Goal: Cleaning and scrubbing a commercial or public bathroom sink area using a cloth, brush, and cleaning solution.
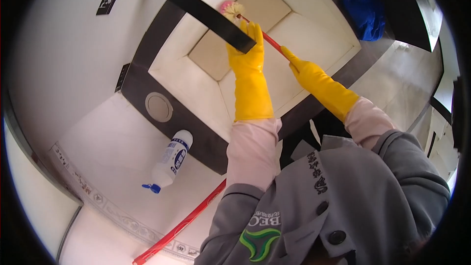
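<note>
Both my hands wear long yellow rubber gloves. My right hand [305, 70] grips the red handle of a round brush [274, 40], with a finger laid along it. The brush head [232, 10] has cream and pink bristles and is by the far wall of the square, cream-coloured basin [320, 44]. Over the basin reaches a flat black faucet spout [202, 13]. My left hand [254, 57] is beneath the spout's end, fingers stretched towards the brush head. The spout hides part of that palm, and I cannot tell whether the fingertips touch the bristles.
A white bottle with a blue flip cap [173, 162] stands left of the dark counter rim [191, 138]. A round metal cover [159, 106] is set in the rim. A red pole [180, 224] leans near my left arm. Blue crumpled material [362, 11] lies at the far right.
</note>
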The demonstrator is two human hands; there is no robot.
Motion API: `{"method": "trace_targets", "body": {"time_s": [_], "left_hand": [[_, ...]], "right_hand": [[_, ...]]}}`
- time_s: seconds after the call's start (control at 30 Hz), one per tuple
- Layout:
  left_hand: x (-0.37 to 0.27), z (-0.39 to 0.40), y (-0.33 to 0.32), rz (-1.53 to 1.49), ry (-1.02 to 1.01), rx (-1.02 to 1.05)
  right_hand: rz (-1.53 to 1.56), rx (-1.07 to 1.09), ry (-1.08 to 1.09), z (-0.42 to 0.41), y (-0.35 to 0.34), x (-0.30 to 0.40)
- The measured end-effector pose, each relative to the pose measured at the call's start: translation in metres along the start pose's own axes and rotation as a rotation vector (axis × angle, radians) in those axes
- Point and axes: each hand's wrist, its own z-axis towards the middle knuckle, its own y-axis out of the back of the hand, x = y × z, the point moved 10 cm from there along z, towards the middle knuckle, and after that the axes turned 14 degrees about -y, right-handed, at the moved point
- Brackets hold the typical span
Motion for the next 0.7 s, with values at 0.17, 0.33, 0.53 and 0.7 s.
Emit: {"method": "trace_targets", "body": {"time_s": [0.17,0.33,0.53,0.7], "left_hand": [[-0.002,-0.003,0.016,0.024,-0.096,-0.098],[-0.022,-0.006,0.007,-0.044,-0.096,-0.082],[-0.014,0.009,0.02,0.047,-0.051,-0.078],[-0.002,0.006,0.009,0.12,-0.094,-0.076]], "right_hand": [[-0.28,0.112,0.343,-0.044,-0.05,0.034],[-0.295,0.062,-0.03,-0.043,0.039,-0.033],[-0.185,-0.149,0.183,-0.041,-0.004,-0.014],[-0.092,-0.066,-0.104,0.008,0.047,-0.064]]}}
